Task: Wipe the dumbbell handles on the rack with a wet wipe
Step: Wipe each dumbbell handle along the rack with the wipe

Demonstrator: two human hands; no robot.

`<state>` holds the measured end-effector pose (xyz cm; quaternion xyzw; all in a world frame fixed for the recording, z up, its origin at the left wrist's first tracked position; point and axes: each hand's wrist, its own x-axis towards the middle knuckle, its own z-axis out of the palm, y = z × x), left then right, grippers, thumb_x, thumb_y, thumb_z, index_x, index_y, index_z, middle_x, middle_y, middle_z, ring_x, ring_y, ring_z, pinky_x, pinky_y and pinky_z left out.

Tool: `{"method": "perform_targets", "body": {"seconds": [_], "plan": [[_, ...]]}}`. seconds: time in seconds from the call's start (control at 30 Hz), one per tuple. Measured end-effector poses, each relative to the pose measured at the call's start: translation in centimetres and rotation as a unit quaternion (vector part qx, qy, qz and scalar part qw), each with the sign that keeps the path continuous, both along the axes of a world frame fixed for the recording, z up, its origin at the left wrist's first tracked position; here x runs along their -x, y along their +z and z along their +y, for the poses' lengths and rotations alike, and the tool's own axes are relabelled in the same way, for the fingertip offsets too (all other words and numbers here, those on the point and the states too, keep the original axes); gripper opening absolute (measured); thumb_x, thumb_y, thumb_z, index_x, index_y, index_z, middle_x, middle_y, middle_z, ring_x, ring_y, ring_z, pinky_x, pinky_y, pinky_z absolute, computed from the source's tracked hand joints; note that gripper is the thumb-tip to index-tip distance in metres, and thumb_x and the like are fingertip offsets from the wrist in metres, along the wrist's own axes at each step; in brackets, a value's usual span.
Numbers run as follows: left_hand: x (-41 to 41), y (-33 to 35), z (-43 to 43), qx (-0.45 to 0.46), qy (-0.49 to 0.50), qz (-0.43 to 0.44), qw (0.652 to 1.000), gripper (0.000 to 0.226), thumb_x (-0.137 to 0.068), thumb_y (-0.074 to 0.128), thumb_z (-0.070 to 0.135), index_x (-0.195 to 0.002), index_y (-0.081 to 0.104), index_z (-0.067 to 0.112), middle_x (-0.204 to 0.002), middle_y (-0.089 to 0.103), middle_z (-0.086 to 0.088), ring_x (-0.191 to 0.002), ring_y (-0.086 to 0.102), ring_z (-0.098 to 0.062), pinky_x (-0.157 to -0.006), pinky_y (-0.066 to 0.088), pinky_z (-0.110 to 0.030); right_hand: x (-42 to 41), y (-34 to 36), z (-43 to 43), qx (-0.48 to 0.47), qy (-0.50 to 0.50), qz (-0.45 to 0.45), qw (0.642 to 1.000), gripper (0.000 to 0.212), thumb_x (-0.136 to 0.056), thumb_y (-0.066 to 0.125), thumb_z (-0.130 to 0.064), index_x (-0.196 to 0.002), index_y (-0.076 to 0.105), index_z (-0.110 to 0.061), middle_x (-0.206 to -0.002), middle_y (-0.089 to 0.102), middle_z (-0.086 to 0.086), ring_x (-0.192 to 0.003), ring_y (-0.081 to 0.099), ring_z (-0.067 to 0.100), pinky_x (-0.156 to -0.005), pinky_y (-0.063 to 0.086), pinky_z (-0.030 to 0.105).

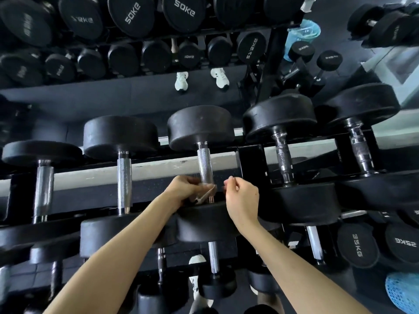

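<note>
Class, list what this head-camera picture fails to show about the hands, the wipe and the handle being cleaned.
1. The wet wipe, head view: mostly covered by the left hand, so its full shape is hidden.
2. The handle: its lower end is hidden by the wet wipe and the left hand.
3. The right hand: its curled fingers hide whether they pinch anything.
4. The far-left weight labels: blurred and unreadable.

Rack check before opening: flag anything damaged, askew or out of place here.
Nothing looks spilled or broken. The left hand holds the wet wipe round a handle. The pale strip behind it has scuffed, chipped paint. Two small dumbbells at upper right stand tilted, off the rack.
</note>
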<state>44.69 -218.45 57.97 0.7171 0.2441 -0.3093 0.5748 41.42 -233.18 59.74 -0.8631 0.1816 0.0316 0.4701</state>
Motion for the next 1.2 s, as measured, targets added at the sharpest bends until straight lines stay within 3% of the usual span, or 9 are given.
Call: {"method": "perform_targets", "body": {"seconds": [0.1, 0.23, 0.4, 0.57, 0.7, 0.83, 0.93, 1.07, 1.2], "plan": [[0.3, 1.3, -0.5, -0.116, 0.000, -0.009, 0.993, 0.032, -0.064, 0.086, 0.031, -0.076, 0.074, 0.004, -0.053, 0.061, -0.002, -0.040, 0.044, -0.007, -0.043, 0.036, -0.018, 0.0, 0.1, -0.2, -0.024, 0.013, 0.005, 1.000, 0.038, -0.097, 0.042, -0.022, -0.080, 0.065, 0.003, -0.074, 0.069, 0.013, -0.072, 0.064, 0.024, -0.066, 0.046, 0.032], [1.2, 4.1, -1.0, -0.177, 0.055, -0.065, 0.980, 0.019, -0.070, 0.083, 0.025, -0.074, 0.071, 0.010, -0.048, 0.061, 0.005, -0.037, 0.051, 0.000, -0.042, 0.042, -0.013, 0.1, 1.9, -2.0, -0.124, 0.018, 0.034, 0.991, 0.030, -0.097, 0.042, -0.024, -0.084, 0.066, -0.010, -0.082, 0.070, 0.002, -0.077, 0.064, 0.011, -0.075, 0.054, 0.031], [1.6, 8.3, -4.4, -0.112, 0.119, -0.166, 0.973, 0.011, -0.074, 0.080, 0.017, -0.074, 0.069, 0.014, -0.050, 0.062, 0.008, -0.044, 0.052, 0.000, -0.043, 0.042, -0.012, 0.8, 5.1, -5.7, -0.205, 0.105, 0.041, 0.972, 0.011, -0.091, 0.056, -0.030, -0.094, 0.065, -0.024, -0.088, 0.070, -0.006, -0.086, 0.066, 0.008, -0.080, 0.054, 0.026], [1.2, 10.9, -9.6, -0.018, 0.160, -0.186, 0.969, 0.008, -0.073, 0.079, 0.013, -0.073, 0.072, 0.017, -0.065, 0.069, 0.008, -0.060, 0.061, -0.002, -0.060, 0.050, -0.013, 0.3, 7.7, -10.0, -0.304, 0.138, 0.072, 0.940, 0.029, -0.085, 0.066, -0.033, -0.111, 0.061, -0.025, -0.101, 0.068, -0.011, -0.096, 0.064, 0.000, -0.087, 0.053, 0.025], [0.8, 11.4, -14.1, 0.049, 0.178, -0.148, 0.972, 0.007, -0.072, 0.079, 0.017, -0.077, 0.074, 0.015, -0.073, 0.065, -0.004, -0.068, 0.061, -0.018, -0.068, 0.054, -0.031, -0.5, 8.5, -13.1, -0.333, 0.181, 0.033, 0.925, 0.032, -0.081, 0.071, -0.031, -0.111, 0.065, -0.020, -0.101, 0.072, -0.008, -0.096, 0.066, 0.002, -0.085, 0.052, 0.021], [-0.1, 11.0, -17.6, 0.077, 0.178, -0.118, 0.974, 0.012, -0.077, 0.076, 0.015, -0.087, 0.072, 0.010, -0.082, 0.063, -0.012, -0.072, 0.059, -0.019, -0.068, 0.056, -0.027, -1.1, 8.2, -15.2, -0.248, 0.173, -0.023, 0.953, 0.011, -0.085, 0.067, -0.033, -0.088, 0.071, -0.023, -0.070, 0.069, -0.013, -0.064, 0.061, 0.002, -0.059, 0.047, 0.018], [-0.6, 11.0, -18.6, 0.100, 0.147, -0.089, 0.980, 0.012, -0.083, 0.071, 0.012, -0.094, 0.070, 0.009, -0.082, 0.067, -0.007, -0.070, 0.063, -0.014, -0.074, 0.059, -0.029, -2.4, 6.5, -17.5, -0.116, 0.114, -0.071, 0.984, 0.025, -0.088, 0.062, -0.025, -0.063, 0.061, -0.026, -0.047, 0.051, -0.014, -0.048, 0.041, 0.004, -0.052, 0.031, 0.024], [-1.6, 10.6, -18.5, 0.094, 0.189, -0.077, 0.974, 0.004, -0.088, 0.065, 0.012, -0.089, 0.069, 0.013, -0.091, 0.068, -0.005, -0.081, 0.065, -0.018, -0.075, 0.058, -0.030, -5.3, 5.6, -20.8, 0.132, 0.082, -0.084, 0.984, 0.021, -0.086, 0.057, -0.017, -0.066, 0.059, -0.010, -0.051, 0.047, -0.003, -0.056, 0.043, 0.025, -0.050, 0.024, 0.033], [-3.2, 9.5, -17.7, -0.015, 0.197, -0.142, 0.970, 0.010, -0.089, 0.062, 0.012, -0.084, 0.069, 0.018, -0.090, 0.067, -0.004, -0.081, 0.062, -0.014, -0.078, 0.055, -0.027, -8.2, 4.8, -21.8, 0.180, 0.079, -0.108, 0.975, 0.018, -0.087, 0.052, -0.010, -0.070, 0.058, -0.009, -0.058, 0.051, 0.001, -0.055, 0.046, 0.021, -0.045, 0.022, 0.024]]}}
